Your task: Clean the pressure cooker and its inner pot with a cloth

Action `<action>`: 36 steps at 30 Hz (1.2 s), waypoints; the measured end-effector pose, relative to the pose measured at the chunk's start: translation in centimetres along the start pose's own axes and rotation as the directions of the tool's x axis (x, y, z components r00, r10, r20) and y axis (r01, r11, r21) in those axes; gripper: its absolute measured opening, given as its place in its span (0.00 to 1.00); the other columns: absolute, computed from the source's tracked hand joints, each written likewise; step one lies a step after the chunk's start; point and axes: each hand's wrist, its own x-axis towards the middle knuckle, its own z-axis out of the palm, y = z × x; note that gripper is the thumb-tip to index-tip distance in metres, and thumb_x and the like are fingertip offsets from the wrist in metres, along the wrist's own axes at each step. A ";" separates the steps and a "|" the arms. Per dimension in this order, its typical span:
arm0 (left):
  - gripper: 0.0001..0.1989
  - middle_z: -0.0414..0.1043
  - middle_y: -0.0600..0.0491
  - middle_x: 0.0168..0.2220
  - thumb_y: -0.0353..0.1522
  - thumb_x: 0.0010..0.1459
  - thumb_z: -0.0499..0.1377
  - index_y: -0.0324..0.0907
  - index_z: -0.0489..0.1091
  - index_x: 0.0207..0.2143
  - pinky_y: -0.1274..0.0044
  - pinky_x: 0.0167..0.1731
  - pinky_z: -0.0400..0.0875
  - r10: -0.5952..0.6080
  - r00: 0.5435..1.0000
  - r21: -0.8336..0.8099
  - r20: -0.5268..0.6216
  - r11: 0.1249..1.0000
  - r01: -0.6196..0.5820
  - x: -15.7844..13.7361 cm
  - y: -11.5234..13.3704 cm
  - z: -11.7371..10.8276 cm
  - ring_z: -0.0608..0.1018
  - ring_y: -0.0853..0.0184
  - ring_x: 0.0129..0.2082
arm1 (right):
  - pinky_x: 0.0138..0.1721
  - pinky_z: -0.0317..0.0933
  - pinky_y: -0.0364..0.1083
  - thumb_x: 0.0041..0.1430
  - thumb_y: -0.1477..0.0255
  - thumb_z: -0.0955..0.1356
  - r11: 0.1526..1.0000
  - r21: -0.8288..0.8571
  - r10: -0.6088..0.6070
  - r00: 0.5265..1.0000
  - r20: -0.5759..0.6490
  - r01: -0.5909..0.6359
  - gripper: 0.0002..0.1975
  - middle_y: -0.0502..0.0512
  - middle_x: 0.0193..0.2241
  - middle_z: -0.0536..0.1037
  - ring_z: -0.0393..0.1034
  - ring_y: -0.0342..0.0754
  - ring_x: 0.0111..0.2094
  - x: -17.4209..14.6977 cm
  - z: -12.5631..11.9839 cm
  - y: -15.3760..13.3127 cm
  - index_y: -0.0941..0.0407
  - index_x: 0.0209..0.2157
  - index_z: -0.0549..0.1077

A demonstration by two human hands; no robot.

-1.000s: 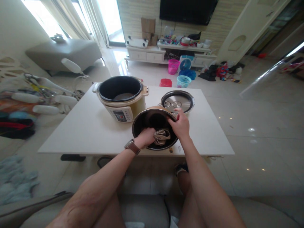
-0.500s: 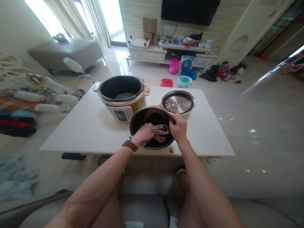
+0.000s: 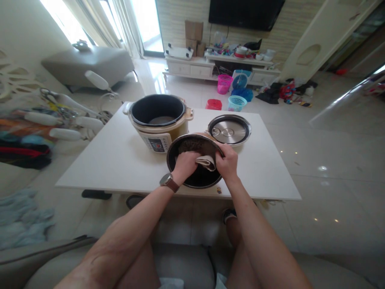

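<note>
The left hand (image 3: 185,163) is down inside the tilted dark pot (image 3: 207,177), clutching a folded cloth (image 3: 207,161), and just to its right the right hand (image 3: 227,161) has the rim (image 3: 197,187) gripped! Beyond the left hand stands the open cooker (image 3: 159,138), and just past the right hand a round lid (image 3: 233,131) sits metal side up on the white tabletop (image 3: 108,164).

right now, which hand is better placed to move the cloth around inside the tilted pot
Probably the left hand: it is inside the pot, holding the folded cloth, while the right hand grips the pot.
</note>
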 end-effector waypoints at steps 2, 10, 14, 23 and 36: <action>0.16 0.83 0.39 0.44 0.25 0.62 0.55 0.41 0.82 0.45 0.68 0.52 0.75 0.002 0.991 0.061 0.131 0.998 -0.010 0.2 0.2 1.1 0.83 0.54 0.49 | 0.51 0.70 0.53 0.65 0.74 0.63 1.000 0.004 0.004 1.000 -0.005 -0.004 0.18 0.58 0.45 0.84 0.77 0.55 0.46 0.0 0.0 0.0 0.52 0.51 0.80; 0.15 0.82 0.34 0.44 0.26 0.58 0.60 0.36 0.80 0.46 0.69 0.48 0.77 0.065 0.918 0.058 0.391 0.994 -0.096 0.2 0.5 2.0 0.84 0.49 0.49 | 0.51 0.70 0.53 0.65 0.74 0.63 1.000 -0.022 -0.003 1.000 0.009 0.003 0.18 0.58 0.45 0.84 0.78 0.56 0.46 0.3 -0.7 0.5 0.51 0.50 0.80; 0.14 0.82 0.35 0.43 0.26 0.58 0.59 0.36 0.80 0.45 0.70 0.47 0.77 0.052 0.914 0.085 0.403 0.992 -0.094 0.0 0.7 1.6 0.84 0.50 0.49 | 0.49 0.70 0.51 0.66 0.75 0.62 0.997 -0.064 -0.047 0.996 0.072 0.051 0.19 0.57 0.45 0.84 0.77 0.56 0.46 0.6 -1.5 0.6 0.51 0.51 0.80; 0.15 0.82 0.34 0.44 0.23 0.58 0.58 0.35 0.80 0.45 0.70 0.46 0.78 0.028 0.951 0.004 0.308 1.000 -0.031 -0.8 1.4 3.4 0.85 0.51 0.47 | 0.46 0.70 0.51 0.61 0.73 0.68 0.991 -0.134 -0.007 0.997 0.078 0.018 0.18 0.56 0.42 0.82 0.76 0.55 0.43 0.7 -2.1 -0.2 0.51 0.52 0.81; 0.13 0.83 0.37 0.40 0.24 0.56 0.59 0.38 0.82 0.40 0.72 0.45 0.77 0.094 0.935 -0.039 0.343 0.996 -0.085 -1.0 2.6 2.0 0.85 0.52 0.46 | 0.50 0.71 0.52 0.59 0.79 0.63 1.000 -0.003 0.016 1.000 -0.010 -0.016 0.24 0.56 0.44 0.85 0.79 0.55 0.46 0.4 -1.2 1.0 0.52 0.51 0.82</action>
